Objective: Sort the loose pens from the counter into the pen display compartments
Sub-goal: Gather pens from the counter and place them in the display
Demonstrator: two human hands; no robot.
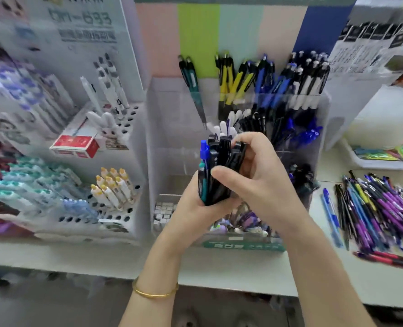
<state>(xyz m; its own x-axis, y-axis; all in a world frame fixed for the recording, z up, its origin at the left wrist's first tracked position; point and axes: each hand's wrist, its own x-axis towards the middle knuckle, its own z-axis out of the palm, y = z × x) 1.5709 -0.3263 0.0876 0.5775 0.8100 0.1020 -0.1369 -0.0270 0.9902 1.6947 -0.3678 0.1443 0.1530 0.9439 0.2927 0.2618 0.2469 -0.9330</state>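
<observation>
A bundle of mostly black pens (215, 171), with one blue and one teal among them, stands upright in front of the clear pen display (172, 128). My left hand (191, 208) grips the bundle from below. My right hand (259, 171) wraps round its upper part, thumb across the front and fingers on the pen tops. The display's back compartments hold teal pens (192, 83), yellow pens (231, 83), blue pens (264, 79) and white-and-black pens (306, 83). A heap of loose pens (382, 208) lies on the counter at the right.
A white perforated rack (115, 215) with pens and markers stands to the left of the display. A red box (75, 145) and a plush rabbit (108, 128) sit on its upper shelf. A white tray (384, 161) with coloured items is at the far right. The counter edge (219, 282) runs below my wrists.
</observation>
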